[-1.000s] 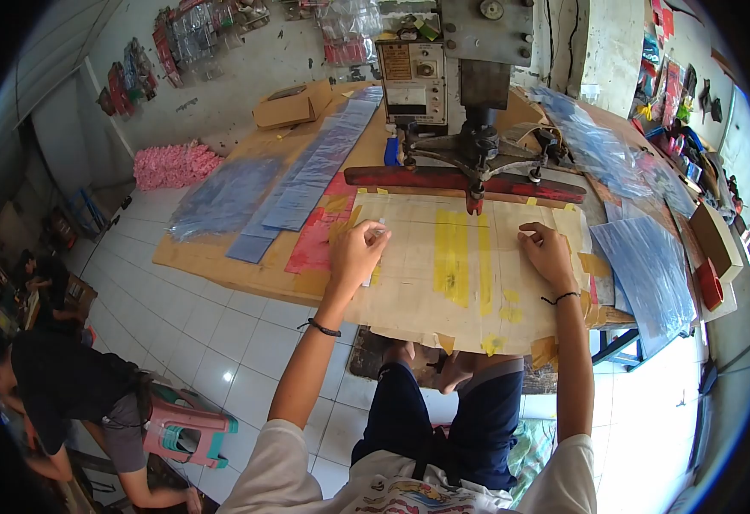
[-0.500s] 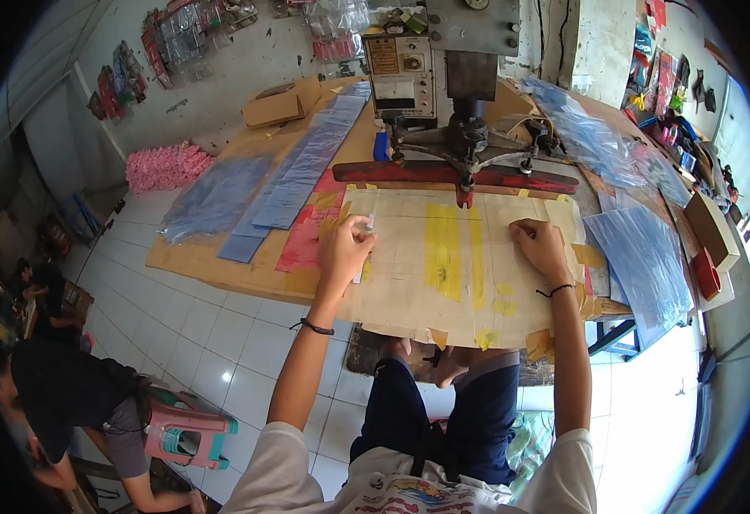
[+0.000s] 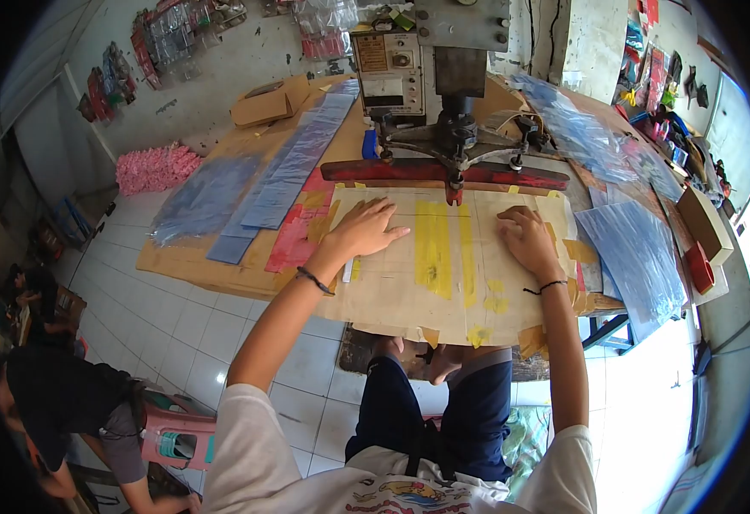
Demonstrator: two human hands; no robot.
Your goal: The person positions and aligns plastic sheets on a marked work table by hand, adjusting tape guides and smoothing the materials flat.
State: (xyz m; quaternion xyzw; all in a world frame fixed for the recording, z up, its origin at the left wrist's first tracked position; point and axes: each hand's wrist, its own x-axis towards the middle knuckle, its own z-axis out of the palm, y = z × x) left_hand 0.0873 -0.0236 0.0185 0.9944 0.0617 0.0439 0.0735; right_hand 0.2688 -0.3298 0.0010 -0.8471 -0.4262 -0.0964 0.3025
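Observation:
A beige sheet [image 3: 392,291] with yellow tape strips [image 3: 433,257] lies in front of me on the table. My left hand [image 3: 365,230] rests flat on its upper left part, fingers stretched and thumb apart. On the right part lies my right hand [image 3: 526,242], its fingers loosely bent and partly spread, with nothing seen in them. A narrow white strip [image 3: 348,271] shows beneath my left wrist, mostly hidden. Just beyond the hands, a press head [image 3: 456,137] carries a long red-and-black bar [image 3: 375,170] above the sheet's far edge.
Blue plastic-wrapped sheets [image 3: 302,158] lie on the left, with more blue sheets [image 3: 636,257] at right. A control box [image 3: 389,75] stands behind, beside a cardboard box [image 3: 270,101]. A red tape roll [image 3: 699,267] sits far right. Another person [image 3: 71,403] bends at lower left near a pink stool [image 3: 174,437].
My left hand has opened from a closed pose and slid up and right onto the sheet. My right hand's fingers have loosened. The view has shifted slightly.

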